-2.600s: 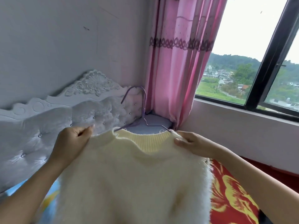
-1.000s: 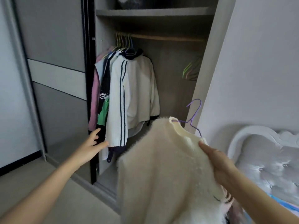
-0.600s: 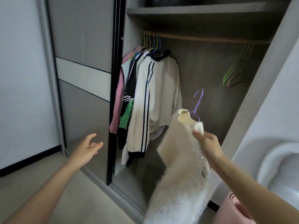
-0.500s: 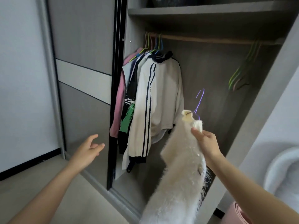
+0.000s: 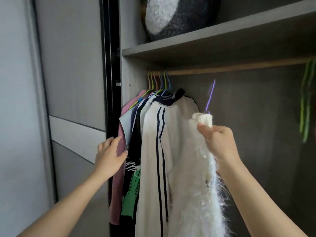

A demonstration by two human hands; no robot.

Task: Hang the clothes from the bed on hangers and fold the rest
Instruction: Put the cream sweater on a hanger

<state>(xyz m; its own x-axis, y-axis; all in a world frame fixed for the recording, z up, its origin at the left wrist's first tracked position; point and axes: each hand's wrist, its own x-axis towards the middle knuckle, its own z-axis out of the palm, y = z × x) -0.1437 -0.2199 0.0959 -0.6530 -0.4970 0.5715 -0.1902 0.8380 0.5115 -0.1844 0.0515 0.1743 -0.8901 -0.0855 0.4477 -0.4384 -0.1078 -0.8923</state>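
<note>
Inside the open wardrobe (image 5: 256, 134), below the wooden rail (image 5: 230, 68): right hand (image 5: 217, 144) grips the fluffy cream sweater (image 5: 196, 185) just under its ribbed collar, fingers curled tight round the fabric. Sweater hangs straight down from that grip, against the white striped jacket (image 5: 153, 151). Purple hanger (image 5: 210, 96) sticks up out of the collar, blurred; its hook is below the rail and apart from it, not yet hooked on. Left hand (image 5: 109, 156) is at the left end of the hung row, fingers fairly straight and spread, resting on the pink garment (image 5: 119, 177), holding nothing. Hung clothes are bunched at the rail's left end. Green hangers (image 5: 307, 103) hang at the far right. Grey-and-white plush item (image 5: 171, 12) sits on the shelf (image 5: 213, 36) above.
</note>
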